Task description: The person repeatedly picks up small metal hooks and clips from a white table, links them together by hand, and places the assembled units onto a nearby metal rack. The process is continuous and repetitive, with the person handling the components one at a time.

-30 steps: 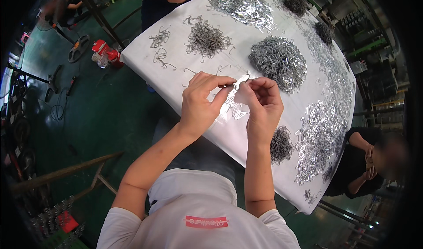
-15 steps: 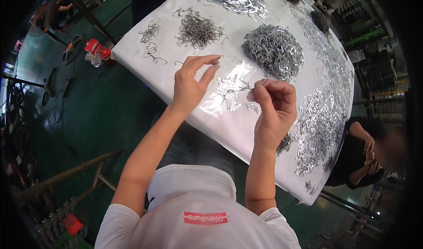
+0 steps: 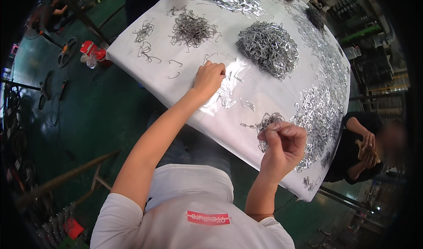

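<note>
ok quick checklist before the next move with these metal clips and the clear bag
1. Left hand on the clear plastic bag: ok, resting on it.
2. Bag lying flat on the white table: ok.
3. Right hand pinching something: cannot tell, fingers closed, item too small to see.
4. Loose clips near the bag: ok, several lie beside it.
5. Small tangle of clips near the right hand: ok, just beyond its fingers.
6. Bag mouth open: cannot tell.
</note>
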Demonstrator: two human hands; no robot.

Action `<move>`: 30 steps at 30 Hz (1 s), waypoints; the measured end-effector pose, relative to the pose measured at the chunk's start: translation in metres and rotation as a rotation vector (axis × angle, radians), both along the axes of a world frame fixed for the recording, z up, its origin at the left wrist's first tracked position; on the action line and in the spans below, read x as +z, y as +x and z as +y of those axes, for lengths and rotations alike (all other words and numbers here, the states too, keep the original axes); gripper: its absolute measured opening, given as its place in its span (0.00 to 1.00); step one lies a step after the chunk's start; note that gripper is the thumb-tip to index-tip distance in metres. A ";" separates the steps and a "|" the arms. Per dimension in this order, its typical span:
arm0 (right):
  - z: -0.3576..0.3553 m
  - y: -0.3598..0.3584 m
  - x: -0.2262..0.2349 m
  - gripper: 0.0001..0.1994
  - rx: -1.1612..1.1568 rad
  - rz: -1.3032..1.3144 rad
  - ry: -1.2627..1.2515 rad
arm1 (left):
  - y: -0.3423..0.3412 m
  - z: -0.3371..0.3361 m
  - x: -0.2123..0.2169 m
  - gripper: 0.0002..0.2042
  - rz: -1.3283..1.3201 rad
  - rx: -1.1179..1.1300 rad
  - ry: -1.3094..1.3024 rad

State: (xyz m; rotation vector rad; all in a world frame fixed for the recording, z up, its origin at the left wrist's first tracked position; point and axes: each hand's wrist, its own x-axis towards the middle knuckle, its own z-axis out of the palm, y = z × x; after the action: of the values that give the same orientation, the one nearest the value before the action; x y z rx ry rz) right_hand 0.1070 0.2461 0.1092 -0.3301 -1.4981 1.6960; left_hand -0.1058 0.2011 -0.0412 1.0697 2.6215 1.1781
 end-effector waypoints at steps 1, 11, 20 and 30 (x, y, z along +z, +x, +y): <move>-0.004 0.005 -0.003 0.15 0.048 -0.003 -0.014 | 0.005 -0.009 0.005 0.07 -0.055 0.016 0.095; -0.070 0.015 -0.065 0.10 0.362 -0.144 0.046 | 0.082 -0.152 0.081 0.06 -0.723 0.209 0.496; -0.109 -0.014 -0.089 0.07 0.466 -0.201 0.103 | 0.127 -0.197 0.093 0.05 -0.639 0.253 0.713; -0.119 -0.028 -0.100 0.07 0.468 -0.277 0.128 | 0.129 -0.207 0.079 0.06 -0.470 0.299 0.677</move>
State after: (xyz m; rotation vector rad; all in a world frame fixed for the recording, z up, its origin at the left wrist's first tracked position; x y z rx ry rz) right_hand 0.0790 0.1270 0.0090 -0.1548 -1.9970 1.9587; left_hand 0.0228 -0.0056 0.0380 0.3535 2.0894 2.1582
